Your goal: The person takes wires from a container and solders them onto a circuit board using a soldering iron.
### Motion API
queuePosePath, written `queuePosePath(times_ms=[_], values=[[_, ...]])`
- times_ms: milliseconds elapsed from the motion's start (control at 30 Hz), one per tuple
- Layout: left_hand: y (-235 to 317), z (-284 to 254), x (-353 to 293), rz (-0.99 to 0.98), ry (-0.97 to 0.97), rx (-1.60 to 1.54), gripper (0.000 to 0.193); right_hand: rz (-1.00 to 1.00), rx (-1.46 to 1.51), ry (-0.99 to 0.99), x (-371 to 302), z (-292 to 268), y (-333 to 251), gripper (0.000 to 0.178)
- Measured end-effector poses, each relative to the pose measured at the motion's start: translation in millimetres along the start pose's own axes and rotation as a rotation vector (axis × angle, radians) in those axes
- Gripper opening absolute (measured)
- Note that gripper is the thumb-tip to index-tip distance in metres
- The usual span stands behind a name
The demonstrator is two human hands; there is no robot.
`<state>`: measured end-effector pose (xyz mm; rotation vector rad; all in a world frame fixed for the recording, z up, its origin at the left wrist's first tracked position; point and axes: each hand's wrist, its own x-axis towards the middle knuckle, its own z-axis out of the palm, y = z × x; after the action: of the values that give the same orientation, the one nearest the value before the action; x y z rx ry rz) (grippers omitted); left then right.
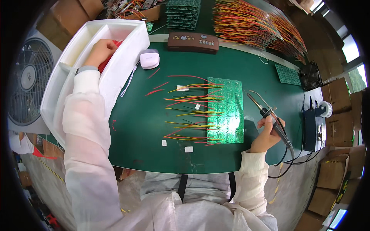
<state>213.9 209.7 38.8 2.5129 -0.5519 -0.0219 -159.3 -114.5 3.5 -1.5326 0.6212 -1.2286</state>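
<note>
My left hand (101, 52) reaches into a compartment of the white divided bin (133, 50), its fingers curled at the red wires (107, 63) inside; its fingertips are partly hidden. In my right hand (265, 135) is a soldering iron (284, 139), gripped by its handle. The iron's metal tip and thin guide tube point up and left, to the right of a green circuit board panel (233, 98) and apart from it. Rows of red, yellow and black wires (189, 125) stick out leftward from the panel. Several loose red wires (155, 92) lie between bin and panel.
Behind the panel are a brown pencil case (192, 42), a pale lilac case (149, 60), stacked green boards (182, 15) and a large wire bundle (246, 23). A black soldering station (310, 131) and small fan (310, 75) stand right. The iron's cable (279, 175) loops over the table edge.
</note>
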Motion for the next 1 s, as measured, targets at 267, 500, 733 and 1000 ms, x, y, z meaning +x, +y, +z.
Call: queuePosePath(times_ms=[267,500,733,1000], values=[[9.4,-2.9,-3.5,0.042,0.081,-0.163,0.01,-0.026,-0.045,-0.004,-1.3,-0.7,-0.2,0.018],[45.0,-28.4,-22.7,0.167,0.394,-0.242,0.014,-0.004,-0.013,-0.017,-3.1,2.1,-2.0,0.018],[210.0,71.3,-133.9,0.355,-0.13,-0.604,0.008,-0.017,-0.049,0.005,3.2,-5.9,4.4,0.016],[214.6,156.2,-167.8,0.563,0.019,-0.472,0.006,0.036,-0.017,0.012,-6.8,-6.1,-1.3,0.019]])
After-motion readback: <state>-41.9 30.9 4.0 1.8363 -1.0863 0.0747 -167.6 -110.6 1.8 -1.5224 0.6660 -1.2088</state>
